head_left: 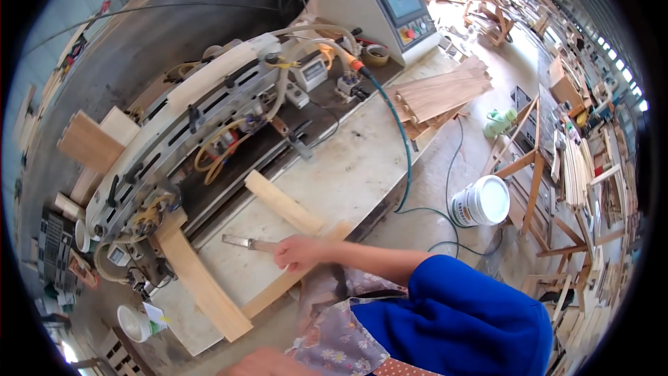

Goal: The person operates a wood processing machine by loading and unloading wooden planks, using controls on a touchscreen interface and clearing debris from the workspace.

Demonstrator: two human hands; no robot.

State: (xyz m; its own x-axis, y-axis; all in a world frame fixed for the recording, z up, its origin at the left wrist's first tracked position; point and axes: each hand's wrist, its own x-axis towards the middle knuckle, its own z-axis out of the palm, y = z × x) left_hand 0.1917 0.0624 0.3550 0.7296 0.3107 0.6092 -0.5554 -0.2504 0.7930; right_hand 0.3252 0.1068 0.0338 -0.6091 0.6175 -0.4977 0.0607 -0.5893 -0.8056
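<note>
My right hand (296, 253) is closed round the handle of a flat tool (240, 241) with a metal end, possibly a brush or scraper. Its metal end points left, over the pale machine table (209, 275). Just beyond the hand lies a short wooden board (284, 202). Along the table's near edge, another board (278, 292) passes below my right hand. To the left, a longer board (202, 275) reaches from the machine to the near edge. My left hand (261, 363) is at the lower edge of the view, away from the boards, with its fingers cut off and blurred.
A machine (202, 108) with hoses and clamps runs along the table's back, with a control panel (403, 10) at its end. Stacked boards (442, 94) lie at the far right. A white bucket (481, 202) and a green hose (400, 132) are at the right; an open pail (133, 324) is at left.
</note>
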